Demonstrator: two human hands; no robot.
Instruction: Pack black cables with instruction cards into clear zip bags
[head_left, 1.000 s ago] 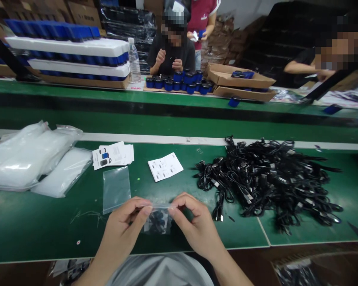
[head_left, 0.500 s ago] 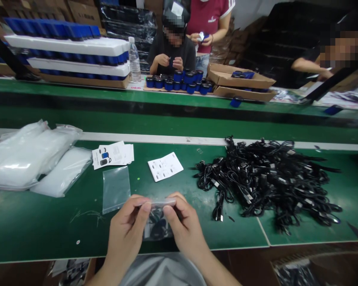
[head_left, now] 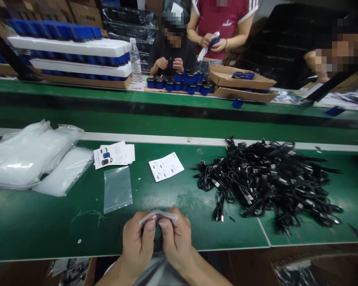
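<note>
At the table's front edge, my left hand (head_left: 139,240) and my right hand (head_left: 175,238) are both closed on a clear zip bag (head_left: 158,215). The thumbs meet near its upper edge, which bends between them. Something dark shows in the bag below the thumbs; most of it is hidden by my hands. Beyond them lies a flat clear bag (head_left: 118,189), with a stack of printed leaflets (head_left: 115,155) behind it. A single white leaflet (head_left: 166,167) rests farther right. A large heap of black cables (head_left: 265,178) with metal plugs covers the right side.
Bulging packs of clear bags (head_left: 32,159) lie on the left. Across the raised green ledge (head_left: 167,115) are blue-and-black items (head_left: 181,82), cardboard trays (head_left: 241,77) and a plastic bottle (head_left: 135,61). Co-workers handle small items there. Below the table edge stands an open box (head_left: 298,270).
My hands have drawn closer together and nearer to my body, bending the bag's upper edge. Across the ledge, the person in red has shifted right, with a white strip now hanging from the hands.
</note>
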